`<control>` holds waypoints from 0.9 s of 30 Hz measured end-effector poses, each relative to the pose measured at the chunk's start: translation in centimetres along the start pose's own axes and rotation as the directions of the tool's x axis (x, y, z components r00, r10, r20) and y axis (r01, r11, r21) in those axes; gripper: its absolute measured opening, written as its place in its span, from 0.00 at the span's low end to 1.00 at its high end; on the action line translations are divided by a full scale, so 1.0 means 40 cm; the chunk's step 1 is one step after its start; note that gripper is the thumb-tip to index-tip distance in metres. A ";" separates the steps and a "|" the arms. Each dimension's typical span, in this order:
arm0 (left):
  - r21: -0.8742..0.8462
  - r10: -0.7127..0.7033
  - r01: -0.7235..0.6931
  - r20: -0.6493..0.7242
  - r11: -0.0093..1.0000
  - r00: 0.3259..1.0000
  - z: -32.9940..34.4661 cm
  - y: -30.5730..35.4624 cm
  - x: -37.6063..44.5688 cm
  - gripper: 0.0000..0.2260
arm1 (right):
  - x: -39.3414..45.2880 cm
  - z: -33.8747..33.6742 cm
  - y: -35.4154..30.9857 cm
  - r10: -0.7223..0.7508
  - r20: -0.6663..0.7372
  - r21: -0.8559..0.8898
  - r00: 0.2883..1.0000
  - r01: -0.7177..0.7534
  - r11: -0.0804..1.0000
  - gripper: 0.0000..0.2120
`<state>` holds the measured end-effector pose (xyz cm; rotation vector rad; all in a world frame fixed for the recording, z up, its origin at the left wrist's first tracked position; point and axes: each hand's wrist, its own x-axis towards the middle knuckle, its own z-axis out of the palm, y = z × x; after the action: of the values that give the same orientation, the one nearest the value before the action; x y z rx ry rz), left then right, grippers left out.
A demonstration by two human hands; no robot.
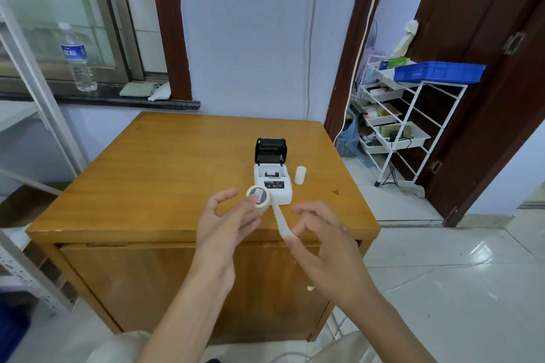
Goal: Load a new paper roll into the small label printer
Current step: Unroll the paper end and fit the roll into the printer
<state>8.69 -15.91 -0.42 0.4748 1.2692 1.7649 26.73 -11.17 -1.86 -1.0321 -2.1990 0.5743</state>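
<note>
The small white label printer [273, 183] stands on the wooden table [153, 174] with its black lid [270, 150] tilted open; the paper bay shows nothing inside. In front of it my left hand [227, 224] holds a paper roll [259, 197] by its side, with the labelled end face turned up. A loose white strip [280, 221] runs from the roll down to my right hand [321, 233], which pinches the strip's end between thumb and fingers. A small white cylinder [300, 175] stands upright just right of the printer.
A water bottle [77, 59] and folded cloths stand on the window sill behind the table. At the right, beside a dark wooden door, a white wire rack [410, 121] carries trays and a blue crate [439, 71]. A cable hangs down the wall behind the table.
</note>
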 end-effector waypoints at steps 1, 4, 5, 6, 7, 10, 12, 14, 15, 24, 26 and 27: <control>-0.028 -0.015 0.015 0.007 0.999 1.000 0.008 -0.004 -0.004 0.22 | -0.001 0.002 -0.008 -0.043 0.029 0.116 0.999 0.040 0.992 0.09; -0.131 -0.084 0.084 0.008 0.988 0.996 0.025 -0.015 -0.008 0.22 | 0.008 0.006 -0.026 -0.096 0.046 0.461 0.994 0.064 0.885 0.17; -0.154 -0.104 0.104 0.007 0.983 0.995 0.028 -0.015 -0.009 0.24 | 0.018 0.006 -0.027 -0.067 0.021 0.511 0.998 0.047 0.859 0.16; -0.165 -0.118 0.118 0.012 0.979 0.993 0.030 -0.016 -0.009 0.25 | 0.031 0.008 -0.023 -0.022 -0.011 0.529 1.000 0.024 0.848 0.12; -0.169 -0.126 0.128 0.025 0.977 0.992 0.032 -0.015 -0.013 0.26 | 0.043 0.010 -0.018 0.025 -0.036 0.540 0.999 -0.001 0.841 0.08; -0.200 -0.151 0.164 0.079 0.966 0.985 0.046 -0.020 -0.032 0.27 | 0.074 0.014 -0.013 0.072 -0.065 0.502 0.995 -0.030 0.864 0.17; -0.268 -0.178 0.200 0.106 0.942 0.978 0.057 -0.025 -0.044 0.27 | 0.088 0.016 -0.018 0.041 -0.076 0.404 0.996 -0.007 0.915 0.18; -0.320 -0.196 0.225 0.123 0.920 0.973 0.062 -0.027 -0.045 0.29 | 0.094 0.014 -0.022 0.017 -0.109 0.327 0.994 0.019 0.945 0.17; -0.340 -0.202 0.236 0.132 0.910 0.970 0.063 -0.026 -0.045 0.30 | 0.096 0.011 -0.024 -0.001 -0.129 0.301 0.992 0.040 0.953 0.17; 0.085 -0.384 0.383 0.402 0.920 0.831 0.032 0.021 -0.015 0.21 | 0.103 -0.064 -0.002 -0.076 0.150 0.300 0.986 0.028 0.953 0.16; 0.244 -0.443 0.370 0.488 0.896 0.752 0.019 0.054 0.012 0.20 | 0.112 -0.099 -0.004 -0.094 0.314 0.322 0.945 -0.013 0.947 0.17; 0.292 -0.466 0.364 0.508 0.885 0.725 0.015 0.063 0.025 0.22 | 0.115 -0.111 -0.007 -0.101 0.369 0.315 0.924 -0.023 0.949 0.17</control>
<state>7.51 -14.98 1.92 0.6909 0.9929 1.0185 27.45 -7.17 3.08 -0.7502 -2.3435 1.1489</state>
